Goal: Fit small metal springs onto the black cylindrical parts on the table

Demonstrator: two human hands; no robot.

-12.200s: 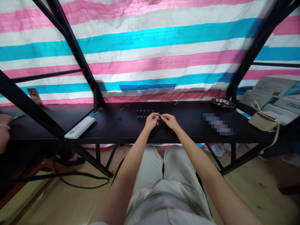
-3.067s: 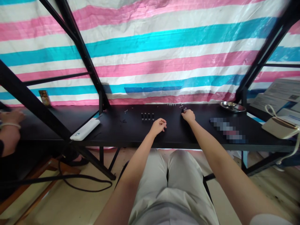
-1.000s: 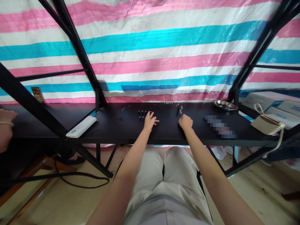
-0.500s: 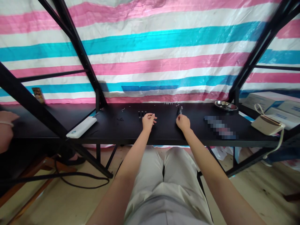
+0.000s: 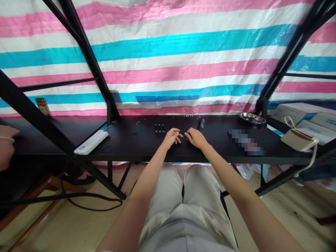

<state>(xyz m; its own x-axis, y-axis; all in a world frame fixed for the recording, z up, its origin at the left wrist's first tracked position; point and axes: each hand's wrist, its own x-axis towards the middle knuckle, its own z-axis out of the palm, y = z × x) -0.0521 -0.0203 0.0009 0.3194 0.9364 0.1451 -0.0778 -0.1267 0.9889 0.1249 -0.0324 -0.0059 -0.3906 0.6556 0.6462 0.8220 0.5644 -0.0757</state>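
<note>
My left hand (image 5: 172,138) is closed in a pinch over the middle of the black table (image 5: 126,147), on a small thin black stick-like piece (image 5: 181,132). From the other side, my right hand (image 5: 196,137) pinches the right end of this piece, where a pale tip seems to show. Three short black cylinders with pale ends (image 5: 159,128) stand in a row just left of my left hand. Behind my right hand lie a black piece (image 5: 199,124) and a clear small part (image 5: 203,123). What the fingertips cover is too small to make out.
Small white pieces (image 5: 188,116) line the table's back edge. A metal dish (image 5: 252,118), a pixelated item (image 5: 246,142) and a beige bag (image 5: 299,139) lie right. At left are a white device (image 5: 91,142) and another person's hand (image 5: 7,134). Black posts flank the table.
My right hand has moved left from the black and clear parts towards my left hand. My left hand has shifted slightly right, uncovering the row of cylinders. Both hands now meet at the black piece.
</note>
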